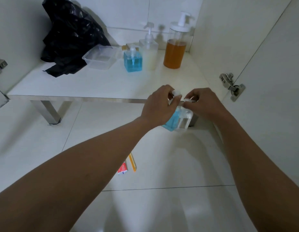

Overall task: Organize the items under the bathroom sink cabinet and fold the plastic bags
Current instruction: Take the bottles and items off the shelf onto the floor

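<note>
1. The held blue bottle, a small square pump bottle of blue liquid, hung just in front of the front edge of the cabinet shelf, above the tiled floor
2. The held clear bottle, of the same square shape, hung right beside it on the right, the two touching or nearly so; motion blur made this hard to tell
3. The left hand had its fingers curled and pinched the white pump head of the held blue bottle
4. The right hand likewise pinched the white pump head of the held clear bottle with curled fingers
5. Farther back on the shelf stood a shelved blue bottle, a pale pump bottle just to its right, and a tall orange bottle near the right wall
6. A clear plastic container sat left of the shelved blue bottle, and a crumpled black plastic bag lay heaped against the back left corner, touching the container
7. On the floor near the left forearm lay an orange toothbrush and a small red-and-white tube, side by side
8. A metal hinge sat on the right cabinet wall
</note>
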A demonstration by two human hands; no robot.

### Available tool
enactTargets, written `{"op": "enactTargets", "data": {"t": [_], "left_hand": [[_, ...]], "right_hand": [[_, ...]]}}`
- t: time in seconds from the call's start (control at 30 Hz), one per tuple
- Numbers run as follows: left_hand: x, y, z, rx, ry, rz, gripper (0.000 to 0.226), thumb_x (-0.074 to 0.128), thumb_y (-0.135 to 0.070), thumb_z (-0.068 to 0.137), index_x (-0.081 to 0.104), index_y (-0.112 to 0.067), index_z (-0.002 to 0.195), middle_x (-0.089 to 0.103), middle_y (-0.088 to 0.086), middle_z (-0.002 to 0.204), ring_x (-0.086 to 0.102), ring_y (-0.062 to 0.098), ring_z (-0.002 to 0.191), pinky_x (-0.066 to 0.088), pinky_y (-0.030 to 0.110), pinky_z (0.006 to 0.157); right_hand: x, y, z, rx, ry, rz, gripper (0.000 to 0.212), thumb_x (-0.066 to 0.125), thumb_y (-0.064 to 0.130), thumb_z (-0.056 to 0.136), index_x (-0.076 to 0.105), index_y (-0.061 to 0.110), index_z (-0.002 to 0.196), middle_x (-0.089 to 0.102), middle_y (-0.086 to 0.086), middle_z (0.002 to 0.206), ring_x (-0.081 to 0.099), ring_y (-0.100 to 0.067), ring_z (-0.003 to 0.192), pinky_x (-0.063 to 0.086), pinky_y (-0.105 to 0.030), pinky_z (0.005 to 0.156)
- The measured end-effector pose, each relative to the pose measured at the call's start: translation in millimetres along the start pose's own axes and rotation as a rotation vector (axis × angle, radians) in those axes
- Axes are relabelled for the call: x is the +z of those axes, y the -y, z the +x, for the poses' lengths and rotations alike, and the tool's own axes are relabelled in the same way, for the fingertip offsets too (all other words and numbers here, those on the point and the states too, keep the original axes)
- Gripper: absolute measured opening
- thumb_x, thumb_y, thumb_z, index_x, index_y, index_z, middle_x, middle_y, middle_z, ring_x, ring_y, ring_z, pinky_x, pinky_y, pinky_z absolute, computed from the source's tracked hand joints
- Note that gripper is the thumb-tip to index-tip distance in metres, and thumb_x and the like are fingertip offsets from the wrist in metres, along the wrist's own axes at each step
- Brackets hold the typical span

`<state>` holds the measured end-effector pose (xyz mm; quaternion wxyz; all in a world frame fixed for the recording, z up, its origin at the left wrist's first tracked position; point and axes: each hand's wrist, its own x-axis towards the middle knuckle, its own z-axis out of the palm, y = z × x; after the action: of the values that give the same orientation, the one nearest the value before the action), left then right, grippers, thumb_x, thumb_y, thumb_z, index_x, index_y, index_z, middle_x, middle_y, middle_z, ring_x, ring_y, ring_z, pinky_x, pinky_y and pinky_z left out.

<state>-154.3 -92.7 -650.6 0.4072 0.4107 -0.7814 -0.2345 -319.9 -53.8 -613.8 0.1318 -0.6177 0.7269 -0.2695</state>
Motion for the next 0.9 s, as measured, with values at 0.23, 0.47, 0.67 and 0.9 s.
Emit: {"op": "enactTargets", "data": {"t": [0.23,0.47,0.67,0.9], "left_hand": [[24,49,-35,-0.219,0.229,0.096,0.019,0.066,-0.030,0.094,0.068,-0.012,0.099,0.067,0.002,0.099,0.063,0.020,0.089,0.053,0.034,0.082],[41,75,-54,-0.379,0.337,0.173,0.019,0.067,-0.024,0.090,0.066,-0.008,0.100,0.067,0.007,0.099,0.065,0.026,0.088,0.057,0.039,0.082],[39,76,-58,-0.449,0.373,0.216,0.028,0.069,-0.029,0.082,0.061,-0.017,0.107,0.063,-0.001,0.099,0.062,0.021,0.088,0.048,0.031,0.074],[25,70,-47,-0.332,0.343,0.394,0.053,0.065,-0.066,0.077,0.060,-0.028,0.115,0.065,-0.010,0.108,0.062,0.015,0.101,0.046,0.031,0.084]], "right_hand": [[52,-43,-12,0.136,0.144,-0.074,0.033,0.079,0.028,0.078,0.050,0.022,0.064,0.051,0.006,0.062,0.052,-0.015,0.060,0.035,-0.024,0.053],[89,-76,-18,0.297,0.066,-0.082,0.048,0.075,0.045,0.079,0.037,0.025,0.058,0.041,0.007,0.056,0.043,-0.013,0.054,0.036,-0.026,0.058],[91,-86,-21,0.343,0.062,-0.104,0.048,0.074,0.045,0.081,0.043,0.019,0.056,0.048,0.001,0.059,0.054,-0.023,0.063,0.046,-0.031,0.062],[82,-75,-12,0.359,-0.034,-0.036,0.042,0.073,0.048,0.077,0.052,0.016,0.060,0.056,0.000,0.061,0.059,-0.024,0.064,0.045,-0.030,0.058]]}}
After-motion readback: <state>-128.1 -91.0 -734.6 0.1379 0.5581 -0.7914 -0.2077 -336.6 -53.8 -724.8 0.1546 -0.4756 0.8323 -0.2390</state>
